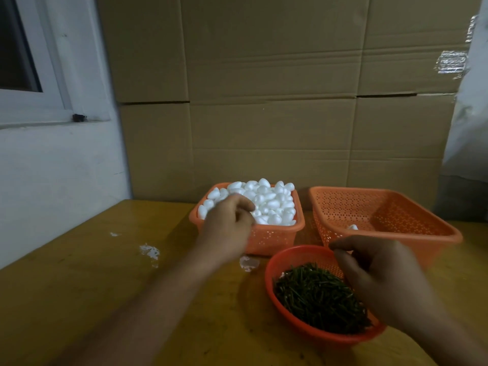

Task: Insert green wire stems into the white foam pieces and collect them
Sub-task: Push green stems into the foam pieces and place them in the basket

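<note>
White foam pieces [272, 202] fill a square orange basket [274, 229] at the back of the table. My left hand [228, 225] hovers blurred over its front left corner, fingers curled down onto the pile; whether it holds a piece is hidden. Green wire stems [317, 297] lie heaped in a round orange basket [269, 270] in front. My right hand [377, 276] hangs over that basket's right side with fingers loosely bent and nothing visible in them. A larger orange basket [390, 215] on the right holds one white piece [352, 227].
The baskets stand on a wooden table [105, 286] with white foam crumbs [149, 252] left of them. Stacked cardboard boxes [264, 101] close off the back. A white wall with a window [26, 62] is on the left.
</note>
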Motion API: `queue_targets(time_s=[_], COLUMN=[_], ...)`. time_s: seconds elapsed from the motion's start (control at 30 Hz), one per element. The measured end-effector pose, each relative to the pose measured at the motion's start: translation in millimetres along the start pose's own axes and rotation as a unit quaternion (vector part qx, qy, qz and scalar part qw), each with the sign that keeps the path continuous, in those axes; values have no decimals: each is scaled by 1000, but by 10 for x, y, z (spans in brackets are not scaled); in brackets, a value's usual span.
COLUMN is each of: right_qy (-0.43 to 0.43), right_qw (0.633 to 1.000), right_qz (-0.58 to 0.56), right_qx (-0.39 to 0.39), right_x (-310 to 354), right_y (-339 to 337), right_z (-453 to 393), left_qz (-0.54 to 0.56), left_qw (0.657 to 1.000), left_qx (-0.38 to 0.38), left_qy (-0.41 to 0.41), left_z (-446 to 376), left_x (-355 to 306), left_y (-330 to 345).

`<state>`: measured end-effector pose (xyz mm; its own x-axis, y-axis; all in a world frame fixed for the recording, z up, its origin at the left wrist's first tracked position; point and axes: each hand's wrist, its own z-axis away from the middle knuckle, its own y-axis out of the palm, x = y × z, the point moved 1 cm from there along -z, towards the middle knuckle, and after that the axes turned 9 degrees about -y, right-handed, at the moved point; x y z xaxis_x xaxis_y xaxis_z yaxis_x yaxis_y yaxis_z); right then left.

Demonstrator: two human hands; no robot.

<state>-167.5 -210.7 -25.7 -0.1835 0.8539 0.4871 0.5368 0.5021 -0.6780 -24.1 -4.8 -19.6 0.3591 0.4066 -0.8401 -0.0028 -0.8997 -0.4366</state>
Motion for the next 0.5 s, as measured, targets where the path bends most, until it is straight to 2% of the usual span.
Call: queue_targets(time_s=[0.07,0.13,0.33,0.5], right_qy=[-7,-13,-7,-2], right_qw=[1000,1000,1000,1000], right_qz=[1,-1,2,8], right_qx=[-8,-11,5,12], right_x=[-22,-27,-41,-60], right_y=[27,51,71,77], right_z=[6,13,21,27], left_qz=[-101,-156,-269,-295], left_qw=[993,985,961,951], left_qx=[-61,-73,29,43], left_qy=[14,-5,-55,-86], left_z=[-335,-640,-1066,-1130], left_x=[68,172,437,471], left_y=[-240,-464,-609,-519])
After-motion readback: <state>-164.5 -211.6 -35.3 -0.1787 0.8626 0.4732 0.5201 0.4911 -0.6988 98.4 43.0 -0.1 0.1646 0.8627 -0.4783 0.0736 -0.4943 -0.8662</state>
